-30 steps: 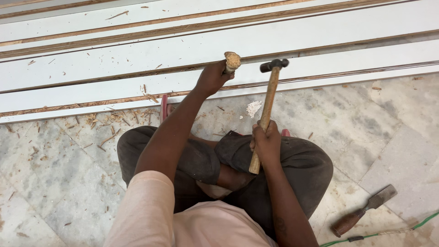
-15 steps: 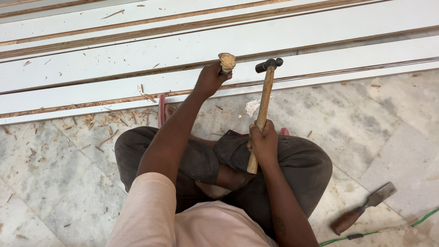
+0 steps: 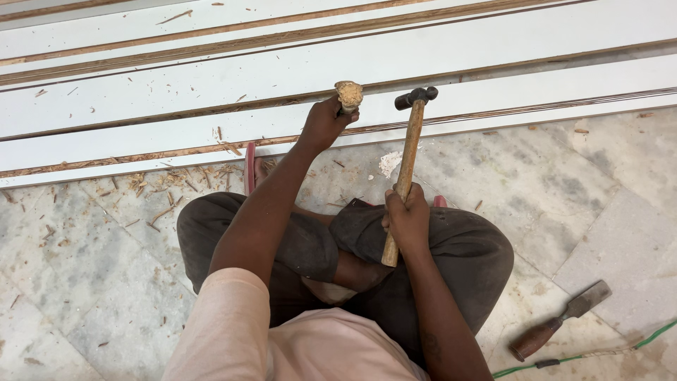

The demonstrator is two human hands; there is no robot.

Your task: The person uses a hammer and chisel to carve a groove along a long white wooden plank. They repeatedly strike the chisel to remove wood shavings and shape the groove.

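Two hands share this cut: keep your left hand point(image 3: 323, 125) clamped on the chisel point(image 3: 348, 97) at the board edge point(image 3: 451, 121) in mid-frame, your right hand point(image 3: 409, 220) gripping the hammer point(image 3: 407, 161) squarely above its frayed top.

The left hand point(image 3: 323, 127) hides the chisel point(image 3: 348, 95) blade and tip.
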